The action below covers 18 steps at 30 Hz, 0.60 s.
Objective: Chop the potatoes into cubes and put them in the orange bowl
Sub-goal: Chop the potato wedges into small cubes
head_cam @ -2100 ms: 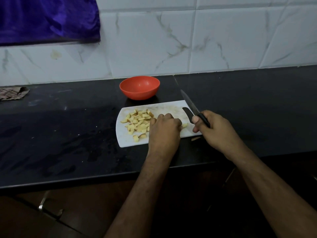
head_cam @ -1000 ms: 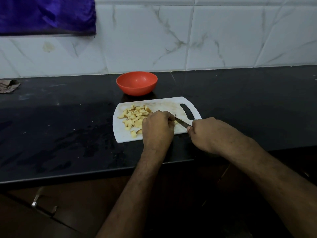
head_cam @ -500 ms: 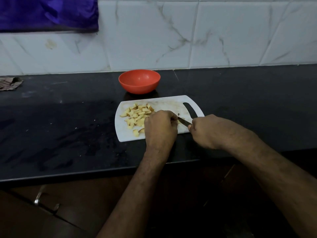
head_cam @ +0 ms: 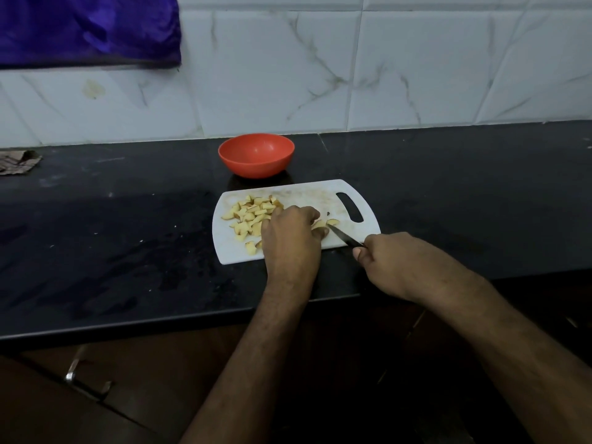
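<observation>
At frame centre, the left hand (head_cam: 290, 238) curls over what looks like a potato piece (head_cam: 321, 226) on the cutting board (head_cam: 307, 192); the right hand (head_cam: 395, 262) grips the knife (head_cam: 342, 237). Cubes (head_cam: 251, 216) lie left; the orange bowl (head_cam: 256, 154) sits above.

A glossy black stone bench (head_cam: 128, 238) runs below a white marble-veined tiled wall (head_cam: 352, 68); a purple cloth (head_cam: 86, 27) hangs top left, crumpled brown paper (head_cam: 17, 161) lies far left
</observation>
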Motion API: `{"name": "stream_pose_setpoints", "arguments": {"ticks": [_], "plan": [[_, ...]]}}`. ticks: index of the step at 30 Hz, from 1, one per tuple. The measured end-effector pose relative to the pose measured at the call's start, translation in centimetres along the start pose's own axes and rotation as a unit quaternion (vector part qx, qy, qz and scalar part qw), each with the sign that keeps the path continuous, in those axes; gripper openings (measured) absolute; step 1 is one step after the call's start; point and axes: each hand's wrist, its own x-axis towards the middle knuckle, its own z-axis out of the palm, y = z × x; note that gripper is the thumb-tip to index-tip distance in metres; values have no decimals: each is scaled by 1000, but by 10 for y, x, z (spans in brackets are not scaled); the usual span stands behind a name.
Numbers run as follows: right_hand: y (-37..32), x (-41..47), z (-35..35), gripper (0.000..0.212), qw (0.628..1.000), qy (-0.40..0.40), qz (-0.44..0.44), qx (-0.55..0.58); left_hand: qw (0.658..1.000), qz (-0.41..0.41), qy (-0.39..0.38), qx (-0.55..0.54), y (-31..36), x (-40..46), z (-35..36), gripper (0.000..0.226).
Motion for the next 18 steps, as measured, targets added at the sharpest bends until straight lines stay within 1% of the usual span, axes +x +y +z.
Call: {"name": "stream_pose_setpoints", "arguments": {"ticks": [3, 5, 8, 11, 15, 18], "plan": [[-1, -2, 1, 38, 998, 64, -2, 28, 1000, 7, -6, 10, -6, -5, -3, 34], [-5, -1, 2, 37, 996, 81, -10, 36, 1000, -4, -5, 11, -12, -6, -5, 33], [-12, 5, 4, 38, 997, 64, -13, 36, 999, -22, -15, 25, -12, -7, -8, 31], [-18, 10, 4, 36, 998, 58, -17, 23, 999, -14, -17, 46, -9, -6, -7, 23], [-19, 11, 5, 29, 998, 54, -21, 2, 999, -16, -9, 43, -9, -3, -4, 20], [-20, 10, 5, 34, 998, 51, -19, -11, 999, -16, -5, 41, -7, -2, -4, 19]]}}
